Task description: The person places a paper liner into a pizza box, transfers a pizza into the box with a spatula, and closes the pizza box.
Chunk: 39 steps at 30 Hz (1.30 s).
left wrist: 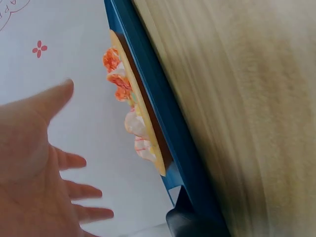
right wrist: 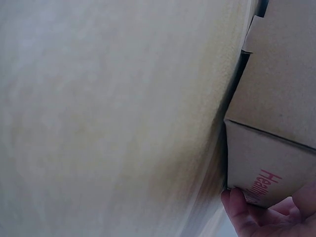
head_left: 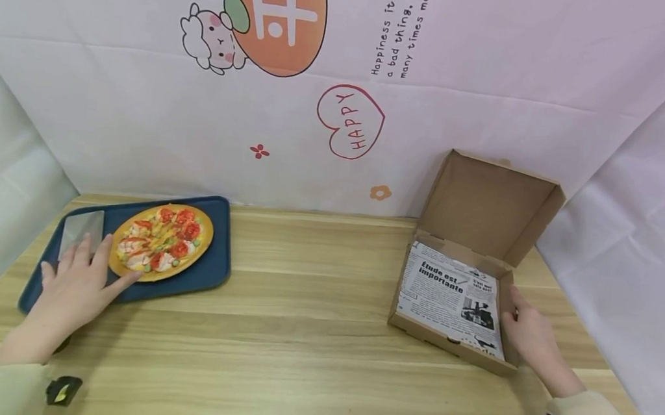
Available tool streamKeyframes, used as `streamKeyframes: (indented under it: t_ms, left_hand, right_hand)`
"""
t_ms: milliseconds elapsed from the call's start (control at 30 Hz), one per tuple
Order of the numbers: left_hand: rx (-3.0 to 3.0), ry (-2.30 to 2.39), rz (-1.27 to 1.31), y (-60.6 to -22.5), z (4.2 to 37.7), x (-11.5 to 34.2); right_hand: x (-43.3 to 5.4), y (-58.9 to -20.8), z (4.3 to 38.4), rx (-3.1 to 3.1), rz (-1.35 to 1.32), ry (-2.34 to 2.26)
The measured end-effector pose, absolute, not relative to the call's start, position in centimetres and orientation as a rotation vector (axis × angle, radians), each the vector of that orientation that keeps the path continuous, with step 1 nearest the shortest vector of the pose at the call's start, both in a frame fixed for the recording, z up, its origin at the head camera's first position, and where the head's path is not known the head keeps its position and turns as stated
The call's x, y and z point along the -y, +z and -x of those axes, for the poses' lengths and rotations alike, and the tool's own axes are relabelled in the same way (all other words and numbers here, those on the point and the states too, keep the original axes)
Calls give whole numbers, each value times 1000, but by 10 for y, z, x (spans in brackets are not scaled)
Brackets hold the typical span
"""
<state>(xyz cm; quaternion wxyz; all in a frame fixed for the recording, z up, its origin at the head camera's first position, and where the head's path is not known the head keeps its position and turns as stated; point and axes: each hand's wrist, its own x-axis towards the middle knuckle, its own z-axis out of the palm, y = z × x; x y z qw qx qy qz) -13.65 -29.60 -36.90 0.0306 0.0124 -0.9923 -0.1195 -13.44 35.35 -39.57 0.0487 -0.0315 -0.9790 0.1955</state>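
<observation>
My left hand (head_left: pixel 77 282) hovers spread-fingered over the left part of a blue tray (head_left: pixel 219 270). On that tray lies a pizza (head_left: pixel 160 243) topped with red slices and pale pieces, its crust edge close to my thumb and index finger. The flat metal blade of a server (head_left: pixel 81 227) lies partly hidden behind my fingers; a black handle (left wrist: pixel 190 219) sticks out over the tray's edge in the left wrist view. My right hand (head_left: pixel 530 334) grips the right side wall of an open cardboard pizza box (head_left: pixel 450 353), its fingers bent around the wall's edge (right wrist: pixel 266 170).
Newspaper-print paper (head_left: pixel 449 295) lines the box, and its lid (head_left: pixel 491 204) stands raised toward the back. Wooden tabletop (head_left: pixel 299 335) stretches between tray and box. A printed white cloth (head_left: pixel 292 126) hangs behind the table, with more white cloth (head_left: pixel 644 271) on both sides.
</observation>
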Motion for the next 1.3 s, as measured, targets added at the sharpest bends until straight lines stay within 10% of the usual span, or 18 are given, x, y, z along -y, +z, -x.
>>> streamKeyframes:
  t_ms: [1300]
  left_hand:
    - [3322,-431,-592,-383,136,330]
  right_hand:
    - [-350,-395,133,2989,105,607]
